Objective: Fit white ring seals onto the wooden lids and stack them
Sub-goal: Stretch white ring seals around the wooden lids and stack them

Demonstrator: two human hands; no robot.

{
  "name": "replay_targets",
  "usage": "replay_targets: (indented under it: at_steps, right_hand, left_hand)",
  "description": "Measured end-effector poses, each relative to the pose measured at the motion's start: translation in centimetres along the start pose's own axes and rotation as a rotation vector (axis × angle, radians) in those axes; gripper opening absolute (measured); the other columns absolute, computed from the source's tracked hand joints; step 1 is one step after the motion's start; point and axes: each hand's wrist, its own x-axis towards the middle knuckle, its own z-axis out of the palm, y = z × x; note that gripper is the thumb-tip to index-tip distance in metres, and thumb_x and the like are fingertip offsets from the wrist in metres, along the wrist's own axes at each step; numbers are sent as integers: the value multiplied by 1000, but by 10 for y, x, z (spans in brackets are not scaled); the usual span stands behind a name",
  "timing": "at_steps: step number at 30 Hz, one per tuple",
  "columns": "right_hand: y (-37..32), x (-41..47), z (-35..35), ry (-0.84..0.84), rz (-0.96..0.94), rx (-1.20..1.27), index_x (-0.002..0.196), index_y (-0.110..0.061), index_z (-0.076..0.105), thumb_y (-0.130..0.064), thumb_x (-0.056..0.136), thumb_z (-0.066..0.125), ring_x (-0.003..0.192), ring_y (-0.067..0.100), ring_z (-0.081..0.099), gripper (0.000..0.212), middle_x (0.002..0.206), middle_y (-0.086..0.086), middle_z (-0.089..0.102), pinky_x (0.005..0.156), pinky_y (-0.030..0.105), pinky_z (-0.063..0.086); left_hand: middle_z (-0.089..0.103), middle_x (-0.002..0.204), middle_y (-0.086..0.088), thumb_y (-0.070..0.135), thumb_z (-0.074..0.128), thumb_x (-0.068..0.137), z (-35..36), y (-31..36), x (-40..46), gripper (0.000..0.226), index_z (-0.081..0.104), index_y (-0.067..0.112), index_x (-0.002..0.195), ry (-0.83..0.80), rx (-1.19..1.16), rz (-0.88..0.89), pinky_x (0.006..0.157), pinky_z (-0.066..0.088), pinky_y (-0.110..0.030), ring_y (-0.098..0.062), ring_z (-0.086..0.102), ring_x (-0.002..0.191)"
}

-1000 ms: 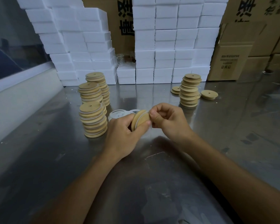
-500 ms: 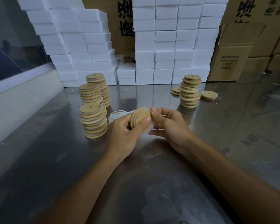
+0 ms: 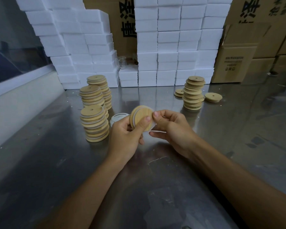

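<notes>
Change: since the earlier frames the wooden lid (image 3: 141,119) has turned from nearly edge-on to show its broad face to the camera, and the right hand has shifted from covering the lid's right side to pinching at its upper right rim.
Wall and window: at far left, a pale ledge (image 3: 21,103) below a dark pane.
White boxes: stacked in two tall banks (image 3: 82,45) against the back, with printed cardboard cartons (image 3: 234,63) behind and to the right.
Finished stacks: three columns of lids with white seals showing between them (image 3: 94,123), standing close together left of the hands on the steel table (image 3: 155,187).
Loose seals: a small heap of white rings (image 3: 118,117) on the table, just beside the nearest stack and partly hidden by the left hand.
Left hand: (image 3: 127,134) grips the wooden lid, thumb across its lower face, fingers curled behind.
Wooden lid: held above the table between both hands, tilted, face towards the camera.
Ring seal: a white ring seal (image 3: 153,127) shows around the lid's rim and stands off it at lower right; how fully it is seated cannot be told.
Right hand: (image 3: 170,128) pinches the ring seal at the lid's upper right edge with thumb and forefinger; the lower fingers are extended under the lid.
Unsealed stack: one column of bare lids (image 3: 193,93) at right, well apart from the hands, with single lids (image 3: 213,97) lying on either side.
</notes>
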Motion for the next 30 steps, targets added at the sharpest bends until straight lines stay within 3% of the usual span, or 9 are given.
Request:
replay_targets:
  at_steps: [3,5,9,13,16,23,25,27,30]
  right_hand:
    - [3,-1,1,46,-116,-99,91,-4,62,-11,95,60,68,10,68,9,74,6,70,67,30,59]
    - [3,-1,-2,79,-314,-343,91,1,61,-4,95,60,73,18,68,6,80,15,69,64,34,59]
    - [3,-2,1,61,-535,-635,92,-5,64,-5,93,61,81,15,65,3,85,4,68,69,39,57]
    - [2,-2,1,55,-492,-577,93,-1,67,-6,94,62,82,16,67,6,86,8,69,73,36,58]
    - [-2,-2,-1,46,-334,-361,90,4,68,0,91,64,75,22,68,6,83,18,70,71,37,59]
    - [-9,-3,-5,50,-268,-275,87,6,67,4,89,63,73,29,66,5,83,24,70,69,37,59]
    - [-9,-3,-4,46,-271,-278,89,6,68,2,89,64,75,29,66,6,85,25,71,71,39,59]
    - [-8,-3,-1,44,-271,-246,88,3,68,0,89,64,74,29,64,5,81,21,70,69,38,58]
    - [-3,-2,2,76,-230,-159,89,3,67,-6,89,66,76,30,61,10,81,20,69,71,40,54]
  left_hand:
    - [67,59,-3,44,74,81,-1,1,1,24,71,21,77,-41,62,-13,42,41,-17,-13,60,46]
    - [69,64,5,42,78,79,-2,0,3,17,72,26,76,-62,143,-1,47,46,-19,-7,62,54]
    - [65,65,7,54,70,74,-6,3,2,30,66,25,68,-107,284,82,53,48,-19,-8,60,59]
    - [58,59,7,42,75,79,-7,3,2,26,63,23,66,-101,374,145,51,44,-20,-9,55,55]
    - [60,64,5,31,79,80,-8,5,3,20,68,15,75,-106,419,173,57,45,-26,-11,55,61]
    - [70,78,-6,38,71,76,-6,11,3,30,74,11,89,-118,260,109,72,53,-43,-23,64,75]
    - [70,75,-3,32,76,80,-6,11,2,21,74,12,86,-119,216,62,69,54,-40,-20,64,72]
    - [64,61,7,23,77,84,-6,9,2,11,72,16,76,-114,141,1,56,48,-25,-9,57,57]
    - [57,52,14,19,75,85,-2,7,1,21,71,25,65,-94,5,-116,48,38,-11,1,50,48]
